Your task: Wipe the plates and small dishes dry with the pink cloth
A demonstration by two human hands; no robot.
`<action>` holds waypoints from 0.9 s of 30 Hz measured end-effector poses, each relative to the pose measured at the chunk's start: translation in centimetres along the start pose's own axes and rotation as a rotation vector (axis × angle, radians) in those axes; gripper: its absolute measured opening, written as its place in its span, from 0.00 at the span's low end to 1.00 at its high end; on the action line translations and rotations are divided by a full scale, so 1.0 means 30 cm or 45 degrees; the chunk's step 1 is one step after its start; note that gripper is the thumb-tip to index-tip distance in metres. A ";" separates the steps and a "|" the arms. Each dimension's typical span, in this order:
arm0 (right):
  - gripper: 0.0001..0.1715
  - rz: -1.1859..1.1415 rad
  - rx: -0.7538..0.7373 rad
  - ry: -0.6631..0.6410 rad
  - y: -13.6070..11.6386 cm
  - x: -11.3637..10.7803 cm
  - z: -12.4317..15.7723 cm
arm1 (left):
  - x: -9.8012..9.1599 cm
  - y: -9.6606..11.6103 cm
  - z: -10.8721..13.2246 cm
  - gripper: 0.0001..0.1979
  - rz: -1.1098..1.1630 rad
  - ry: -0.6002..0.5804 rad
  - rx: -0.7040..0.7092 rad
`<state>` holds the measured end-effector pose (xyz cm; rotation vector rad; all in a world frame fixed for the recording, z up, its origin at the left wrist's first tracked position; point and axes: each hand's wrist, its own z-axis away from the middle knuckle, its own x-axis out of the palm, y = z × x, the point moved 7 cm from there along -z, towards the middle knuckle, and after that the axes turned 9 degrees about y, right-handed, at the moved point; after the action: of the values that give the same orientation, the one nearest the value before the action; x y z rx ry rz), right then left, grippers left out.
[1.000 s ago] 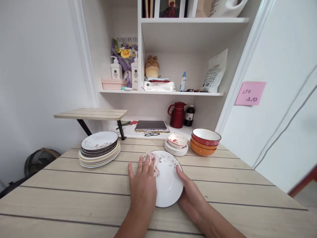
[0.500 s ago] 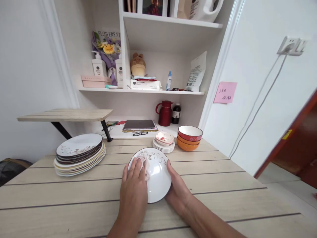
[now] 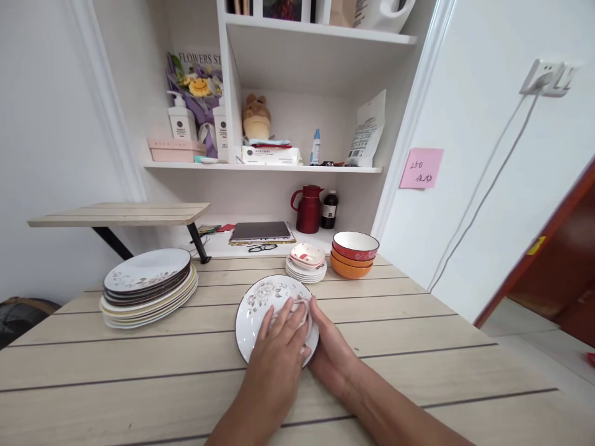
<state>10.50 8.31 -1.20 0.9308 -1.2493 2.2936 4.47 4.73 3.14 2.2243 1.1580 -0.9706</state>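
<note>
A white plate [image 3: 253, 319] with a dark rim and a brown flower pattern is tilted up over the front middle of the table. My right hand [image 3: 335, 353] grips its right edge, thumb along the rim and fingers underneath. Pressed onto the plate's right half is a pale pink cloth [image 3: 307, 308], partly covered by the fingers of my left hand [image 3: 277, 356], which holds it against the surface.
A stack of plates [image 3: 149, 291] stands at the left near a raised wooden shelf [image 3: 125, 214]. Behind the held plate are small dishes [image 3: 307, 267] and stacked bowls [image 3: 354, 254]. Further back sit a laptop [image 3: 260, 230], glasses [image 3: 263, 248] and a red jug [image 3: 308, 210].
My left hand has slid the cloth from the plate's upper left across to its right side. My right hand keeps its hold on the edge. The view has shifted slightly.
</note>
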 end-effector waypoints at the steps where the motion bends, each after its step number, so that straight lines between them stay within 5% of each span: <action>1: 0.38 0.000 0.012 0.013 0.000 -0.006 -0.003 | 0.003 0.004 0.001 0.22 0.015 -0.020 0.021; 8: 0.43 -0.052 0.133 -0.050 -0.012 -0.016 -0.013 | -0.013 0.025 0.000 0.22 0.041 0.003 0.197; 15: 0.40 -0.178 -0.050 -0.070 -0.110 -0.033 -0.035 | -0.006 -0.009 0.011 0.22 -0.046 -0.045 0.245; 21: 0.38 -0.239 -0.129 0.075 -0.161 -0.088 -0.056 | -0.010 -0.101 0.017 0.23 -0.138 0.034 0.056; 27: 0.38 -0.102 -0.097 0.109 -0.105 -0.070 -0.041 | -0.023 -0.187 0.033 0.18 -0.191 0.189 -0.203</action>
<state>13.40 11.02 -1.27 0.8323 -1.2321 2.1848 -0.88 6.79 2.63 2.1355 1.4335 -0.7494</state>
